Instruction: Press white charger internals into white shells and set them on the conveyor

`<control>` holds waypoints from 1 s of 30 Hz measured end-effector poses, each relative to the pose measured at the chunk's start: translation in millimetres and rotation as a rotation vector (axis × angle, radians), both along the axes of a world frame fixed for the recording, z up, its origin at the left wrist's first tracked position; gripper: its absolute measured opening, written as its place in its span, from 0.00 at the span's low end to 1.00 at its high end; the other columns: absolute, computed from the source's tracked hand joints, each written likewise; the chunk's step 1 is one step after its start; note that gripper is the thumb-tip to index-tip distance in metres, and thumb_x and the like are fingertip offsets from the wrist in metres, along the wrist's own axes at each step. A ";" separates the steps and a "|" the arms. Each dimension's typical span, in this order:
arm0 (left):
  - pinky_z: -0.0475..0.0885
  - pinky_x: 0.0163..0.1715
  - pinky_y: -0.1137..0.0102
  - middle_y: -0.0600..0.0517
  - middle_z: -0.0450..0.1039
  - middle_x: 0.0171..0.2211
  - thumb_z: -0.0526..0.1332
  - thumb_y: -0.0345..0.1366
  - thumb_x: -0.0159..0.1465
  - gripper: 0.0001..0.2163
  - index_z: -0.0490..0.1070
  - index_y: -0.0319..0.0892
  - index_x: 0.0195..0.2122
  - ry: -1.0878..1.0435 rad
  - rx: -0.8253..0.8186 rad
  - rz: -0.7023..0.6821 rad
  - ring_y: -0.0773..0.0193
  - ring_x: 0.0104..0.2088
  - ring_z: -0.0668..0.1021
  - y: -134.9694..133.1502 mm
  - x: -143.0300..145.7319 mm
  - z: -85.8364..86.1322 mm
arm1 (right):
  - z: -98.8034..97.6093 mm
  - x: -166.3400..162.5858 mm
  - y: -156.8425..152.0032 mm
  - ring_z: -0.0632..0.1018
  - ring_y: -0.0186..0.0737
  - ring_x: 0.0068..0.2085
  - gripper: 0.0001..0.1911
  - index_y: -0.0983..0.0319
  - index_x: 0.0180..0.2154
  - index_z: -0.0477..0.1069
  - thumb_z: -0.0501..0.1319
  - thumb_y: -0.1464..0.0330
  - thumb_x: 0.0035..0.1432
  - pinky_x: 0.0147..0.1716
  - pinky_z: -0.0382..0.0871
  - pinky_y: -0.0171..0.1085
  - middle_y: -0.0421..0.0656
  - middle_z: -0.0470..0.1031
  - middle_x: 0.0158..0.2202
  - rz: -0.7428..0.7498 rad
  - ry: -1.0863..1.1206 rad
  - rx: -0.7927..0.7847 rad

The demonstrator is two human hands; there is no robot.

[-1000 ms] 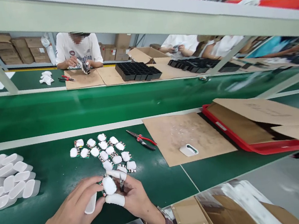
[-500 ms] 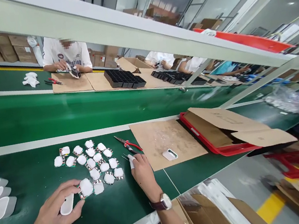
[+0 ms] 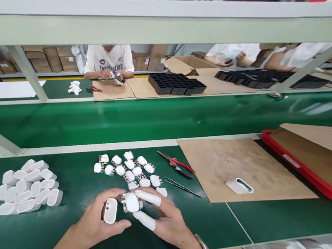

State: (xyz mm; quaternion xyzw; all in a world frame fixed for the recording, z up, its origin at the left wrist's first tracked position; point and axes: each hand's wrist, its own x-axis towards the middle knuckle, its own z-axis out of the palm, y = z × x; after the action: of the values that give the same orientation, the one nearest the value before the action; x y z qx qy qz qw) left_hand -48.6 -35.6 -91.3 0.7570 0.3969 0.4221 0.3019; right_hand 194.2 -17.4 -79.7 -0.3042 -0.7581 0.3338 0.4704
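My left hand is closed round a white charger shell, its open end facing me. My right hand, with white finger cots on thumb and forefinger, pinches a white plug insert right beside the shell's mouth. Behind both hands lies a cluster of several more plug inserts on the green bench. A pair of tweezers lies on the mat just right of my right hand.
A stack of white shells sits at the left. Red-handled cutters lie beside a cardboard sheet carrying one white shell. A red tray with cardboard is at right. Other people work across the conveyor.
My right hand left the tweezers on the mat near the cutters and came back to the left hand, now pinching an insert. The left hand turned the shell's open end up.
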 end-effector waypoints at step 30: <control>0.77 0.55 0.45 0.30 0.65 0.66 0.73 0.42 0.64 0.52 0.33 0.52 0.76 0.019 0.206 0.016 0.47 0.52 0.82 7.4 -0.4 -23.4 | 18.4 -26.5 -11.5 0.79 0.52 0.57 0.39 0.57 0.75 0.45 0.58 0.77 0.70 0.52 0.82 0.52 0.54 0.75 0.59 0.039 -0.413 0.239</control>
State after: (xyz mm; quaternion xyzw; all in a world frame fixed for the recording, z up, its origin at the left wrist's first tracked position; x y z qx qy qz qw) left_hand -49.0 -28.2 -114.7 0.7847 0.3605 0.4559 0.2154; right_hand 167.7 -28.9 -61.3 -0.2936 -0.8781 0.1812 0.3314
